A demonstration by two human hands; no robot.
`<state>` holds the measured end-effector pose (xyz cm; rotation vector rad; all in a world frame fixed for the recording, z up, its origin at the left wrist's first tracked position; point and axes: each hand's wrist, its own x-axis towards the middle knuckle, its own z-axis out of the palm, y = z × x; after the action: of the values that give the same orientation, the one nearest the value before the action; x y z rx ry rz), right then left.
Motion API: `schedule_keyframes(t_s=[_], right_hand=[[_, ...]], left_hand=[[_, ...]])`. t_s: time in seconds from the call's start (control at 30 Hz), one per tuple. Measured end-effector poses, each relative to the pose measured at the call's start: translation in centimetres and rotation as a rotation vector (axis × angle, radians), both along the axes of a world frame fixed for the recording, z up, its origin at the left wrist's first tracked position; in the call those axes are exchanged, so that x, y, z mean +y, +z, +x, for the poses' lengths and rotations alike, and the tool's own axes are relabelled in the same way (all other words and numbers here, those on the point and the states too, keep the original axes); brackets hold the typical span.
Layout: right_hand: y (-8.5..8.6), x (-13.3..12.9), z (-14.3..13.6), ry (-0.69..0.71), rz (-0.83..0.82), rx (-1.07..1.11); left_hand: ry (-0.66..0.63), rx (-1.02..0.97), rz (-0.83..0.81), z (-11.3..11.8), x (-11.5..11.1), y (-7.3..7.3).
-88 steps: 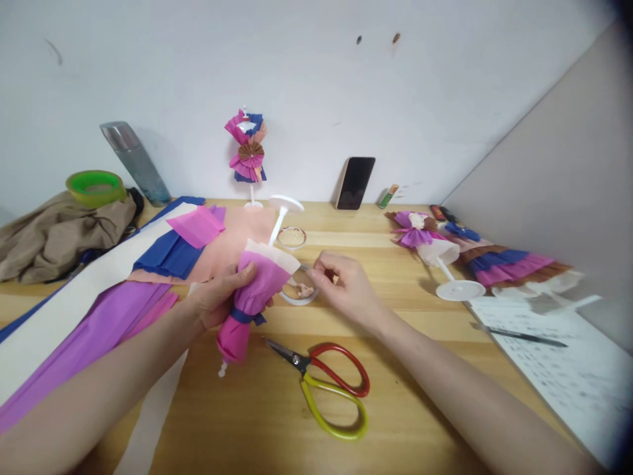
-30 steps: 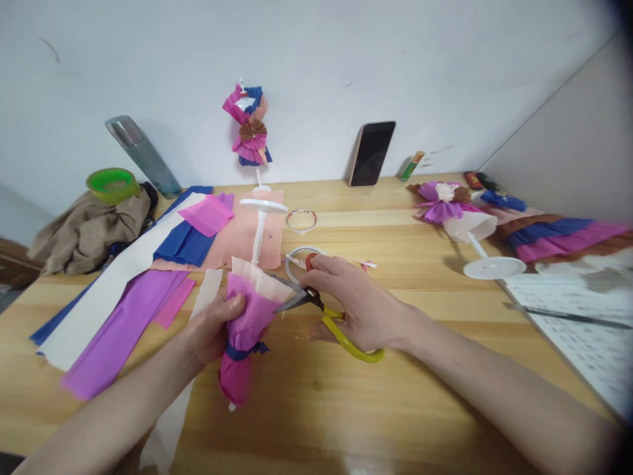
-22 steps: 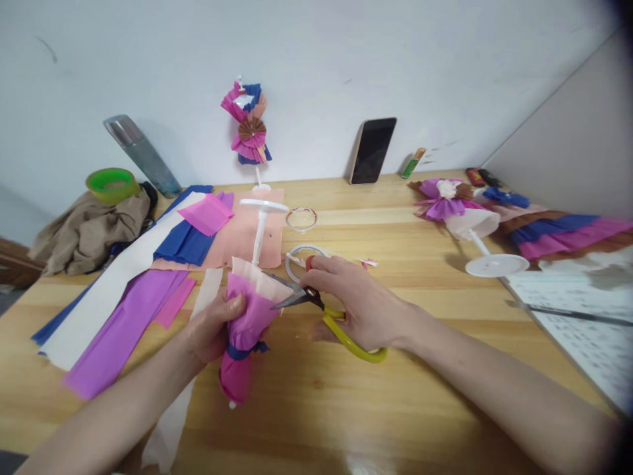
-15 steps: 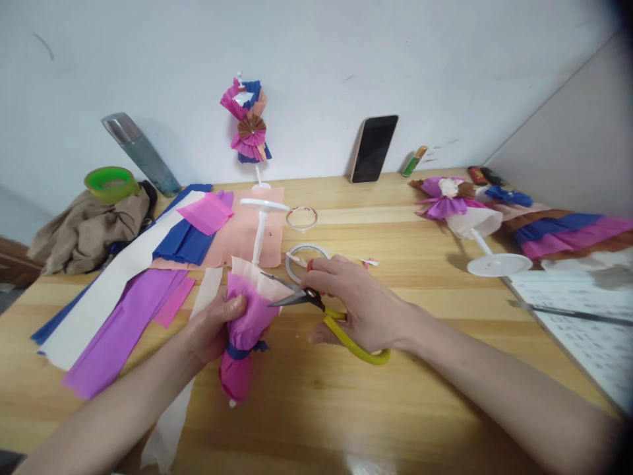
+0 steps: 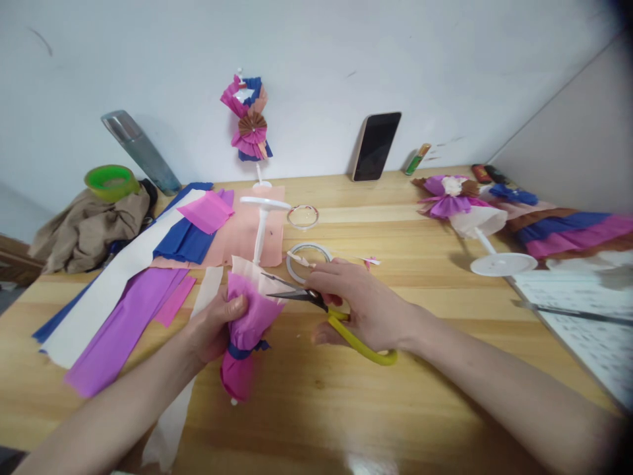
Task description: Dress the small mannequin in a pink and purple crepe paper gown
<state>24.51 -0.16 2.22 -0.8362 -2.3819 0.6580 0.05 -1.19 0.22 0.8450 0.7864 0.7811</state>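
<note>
My left hand (image 5: 217,323) is closed around a small mannequin wrapped in pink and magenta crepe paper (image 5: 252,300). It is held upside down, its white round stand (image 5: 262,231) pointing up and away. A dark blue paper band (image 5: 240,351) ties the wrapping at the narrow part. My right hand (image 5: 363,307) grips yellow-handled scissors (image 5: 359,340). Their dark blades are partly apart at the pale peach and magenta edge of the paper, one on each side of its corner. The fingers inside the handle loops are partly hidden.
Crepe paper strips (image 5: 113,284) spread on the left, beside a brown cloth (image 5: 111,221) and green tape roll (image 5: 111,183). Behind stand a decorated mannequin (image 5: 252,125), a spray bottle (image 5: 141,152) and a phone (image 5: 376,146). A white tape roll (image 5: 291,267) lies near my right hand; another dressed mannequin (image 5: 477,224) lies right.
The scissor blades have drawn slightly closer together at the paper edge. My right hand has shifted a little to the right; my left hand keeps its hold on the mannequin.
</note>
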Motion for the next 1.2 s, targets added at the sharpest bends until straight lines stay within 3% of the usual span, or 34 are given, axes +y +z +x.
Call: schedule_keyframes(t_s=[0.4, 0.8, 1.03, 1.2], right_hand=[[-0.2, 0.0, 0.0, -0.030, -0.021, 0.051], [0.4, -0.2, 0.4, -0.121, 0.024, -0.084], [0.4, -0.2, 0.4, -0.091, 0.081, -0.066], [1.2, -0.5, 0.4, -0.080, 0.018, -0.151]], left_hand=[[0.028, 0.028, 0.038, -0.1, 0.2, -0.1], [0.067, 0.082, 0.072, -1.1, 0.6, -0.1], [0.094, 0.088, 0.052, -0.9, 0.6, 0.6], [0.100, 0.088, 0.063, -0.7, 0.6, 0.9]])
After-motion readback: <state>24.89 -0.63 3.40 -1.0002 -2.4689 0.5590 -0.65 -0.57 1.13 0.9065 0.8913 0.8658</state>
